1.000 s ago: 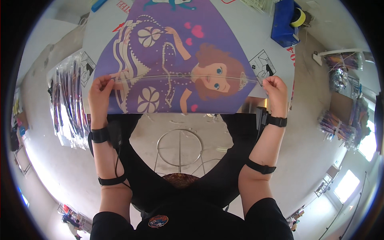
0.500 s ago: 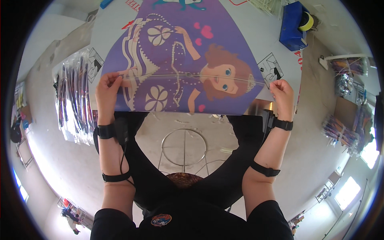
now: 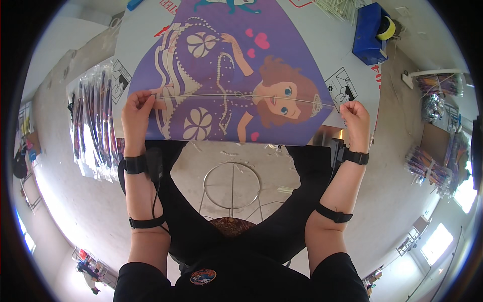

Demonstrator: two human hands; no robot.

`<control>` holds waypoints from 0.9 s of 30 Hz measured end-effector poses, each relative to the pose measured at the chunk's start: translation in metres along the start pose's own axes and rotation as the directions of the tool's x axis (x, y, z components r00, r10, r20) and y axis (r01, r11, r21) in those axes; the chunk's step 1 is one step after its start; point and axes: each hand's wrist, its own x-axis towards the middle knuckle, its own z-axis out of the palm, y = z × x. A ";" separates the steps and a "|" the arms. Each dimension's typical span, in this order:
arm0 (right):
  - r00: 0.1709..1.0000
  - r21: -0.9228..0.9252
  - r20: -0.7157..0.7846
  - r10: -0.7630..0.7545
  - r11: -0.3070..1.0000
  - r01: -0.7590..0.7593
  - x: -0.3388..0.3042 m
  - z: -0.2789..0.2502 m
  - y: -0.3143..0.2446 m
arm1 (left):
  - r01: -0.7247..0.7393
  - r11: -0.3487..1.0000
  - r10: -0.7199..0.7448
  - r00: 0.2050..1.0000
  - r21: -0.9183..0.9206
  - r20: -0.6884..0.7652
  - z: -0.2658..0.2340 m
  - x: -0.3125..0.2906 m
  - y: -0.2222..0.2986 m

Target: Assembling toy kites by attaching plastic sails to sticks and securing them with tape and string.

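Observation:
A purple printed sheet (image 3: pixel 297 55), shaped like a kite sail, lies flat on the table (image 3: pixel 143 30). It bears a cartoon figure and pink hearts. Across its near part runs a thin pale rod (image 3: pixel 211 94), with a small ring near its middle. My left hand (image 3: pixel 136 113) pinches the rod's left end between thumb and fingers, over the sheet. At the rod's other end, beside the sheet's right corner, my right hand (image 3: pixel 356 123) is closed in a pinch. The fingertips partly cover both rod ends.
A blue tape dispenser (image 3: pixel 365 38) with yellow tape stands at the far right of the table, beside a bundle of thin pale sticks (image 3: pixel 338 7). Bagged colourful bundles (image 3: pixel 93 121) lie to the left. Under the table edge is a round metal stool frame (image 3: pixel 231 163).
Almost nothing differs. The whole view has shifted very slightly; both hands keep their places at the rod's ends.

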 end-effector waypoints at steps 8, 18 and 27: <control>1.000 -0.032 -0.006 -0.031 0.999 0.031 0.005 -0.001 0.009 | -0.005 1.000 0.005 1.000 -0.003 0.018 0.001 -0.001 0.003; 0.996 -0.096 -0.033 -0.078 0.993 0.075 0.008 -0.001 0.014 | 0.004 0.998 -0.004 1.000 0.058 -0.007 0.002 -0.001 0.003; 0.996 -0.152 -0.046 -0.076 0.986 0.068 0.010 0.000 0.017 | -0.007 1.000 0.007 1.000 0.017 -0.001 0.003 -0.001 0.004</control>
